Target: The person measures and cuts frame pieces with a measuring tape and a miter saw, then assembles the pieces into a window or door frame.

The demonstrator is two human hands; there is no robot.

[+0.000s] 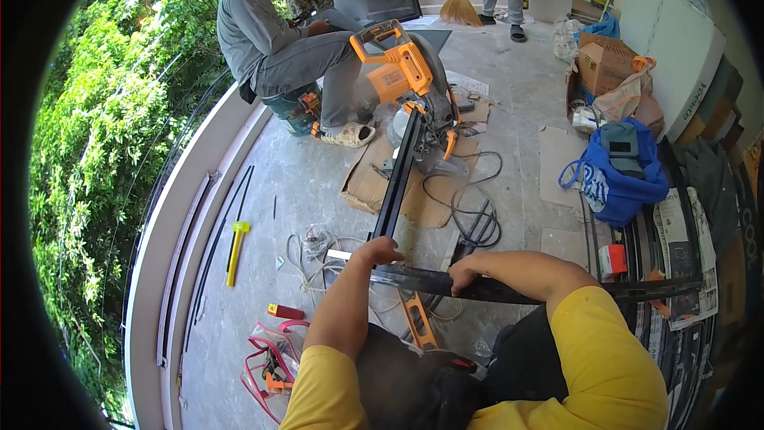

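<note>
A long black metal profile (525, 288) lies crosswise in front of me, running out to the right. My right hand (463, 272) is closed around it near its left part. My left hand (380, 252) is closed at the near end of a second black profile (396, 179), where the two pieces meet, and its fingertips are partly hidden. That second profile stretches away to the orange miter saw (402, 68), where its far end rests at the saw's base. An orange spirit level (417, 320) lies below the crosswise profile.
A seated person (267, 40) is left of the saw; others stand behind. A yellow hammer-shaped tool (236, 253), red box (285, 311), pink-trimmed bag (267, 366) and cables (497, 227) lie on the floor. A blue bag (625, 179) and cartons (606, 64) stand right.
</note>
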